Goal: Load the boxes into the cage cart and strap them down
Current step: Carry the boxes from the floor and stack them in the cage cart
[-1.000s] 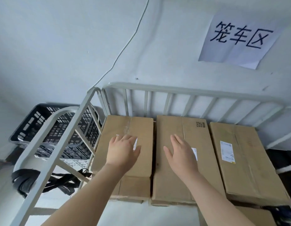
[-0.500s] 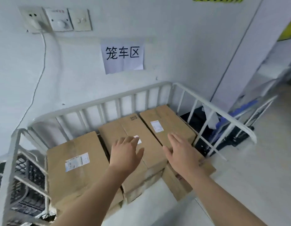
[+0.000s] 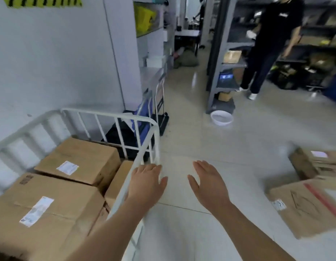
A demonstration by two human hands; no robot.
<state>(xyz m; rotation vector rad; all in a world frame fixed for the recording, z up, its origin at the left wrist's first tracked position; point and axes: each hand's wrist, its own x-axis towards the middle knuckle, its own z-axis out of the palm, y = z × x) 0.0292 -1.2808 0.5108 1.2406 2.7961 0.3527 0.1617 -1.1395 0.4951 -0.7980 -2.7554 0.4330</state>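
The white cage cart [image 3: 114,116] fills the lower left, with cardboard boxes inside. The nearest box [image 3: 50,208] and the one behind it [image 3: 82,161] both carry white labels, and a lower box [image 3: 118,181] lies by the side rail. My left hand [image 3: 146,182] hovers open over the cart's right rail, holding nothing. My right hand [image 3: 210,183] is open over the bare floor, fingers straight. More cardboard boxes lie on the floor at the right: a large one [image 3: 306,206] with red tape and another [image 3: 318,162] behind it.
A person in black [image 3: 271,44] stands by the metal shelving [image 3: 220,53] at the back right. A white basin [image 3: 221,118] sits on the floor. A folded trolley [image 3: 157,110] leans by the wall behind the cart. Pale tiled floor spreads between cart and boxes.
My view has swung right, from the boxes in the cart to the open floor. Both hands have left the box tops and now hang open past the cart's right rail.
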